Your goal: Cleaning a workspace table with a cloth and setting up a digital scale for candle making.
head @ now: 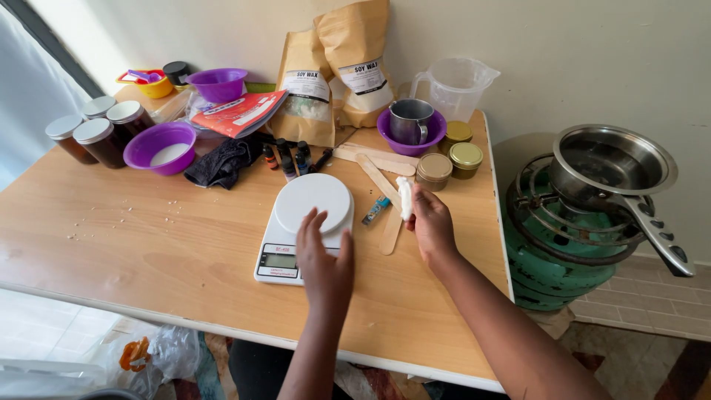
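Observation:
A white kitchen scale with a round platform and small display sits near the middle of the wooden table. My left hand rests flat on the scale's front right part, fingers spread. My right hand is just right of the scale and holds a crumpled white tissue between thumb and fingers. Flat wooden sticks lie beside it, and a small blue item lies between scale and sticks.
Behind stand two brown wax bags, purple bowls, a metal mug, gold tins, dark jars, small bottles, a clear jug. A pot sits on a green gas burner at right.

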